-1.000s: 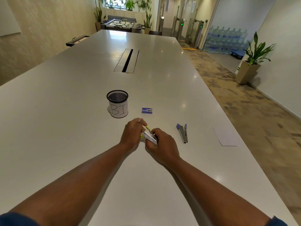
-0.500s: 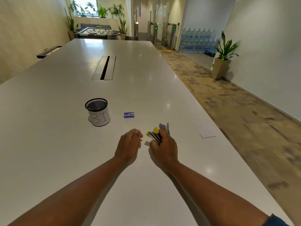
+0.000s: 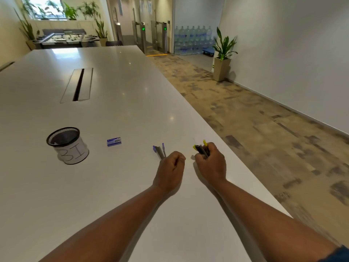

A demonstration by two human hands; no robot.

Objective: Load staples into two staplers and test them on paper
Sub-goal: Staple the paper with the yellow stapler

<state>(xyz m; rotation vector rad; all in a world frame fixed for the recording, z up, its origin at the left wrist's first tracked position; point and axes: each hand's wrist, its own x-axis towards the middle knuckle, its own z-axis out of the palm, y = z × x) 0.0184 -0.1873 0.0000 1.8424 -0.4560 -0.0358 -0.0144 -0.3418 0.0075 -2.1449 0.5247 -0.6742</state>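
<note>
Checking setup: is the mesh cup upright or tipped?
Upright: the mesh cup stands on the table, open rim facing up.

Long white table (image 3: 113,103), patterned carpet (image 3: 264,129)

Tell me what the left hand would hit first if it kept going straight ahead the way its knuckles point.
Most likely the purple-tipped stapler: it lies on the table directly beyond the left hand, its near end at the knuckles. Whether they already touch is unclear from this view.
</note>
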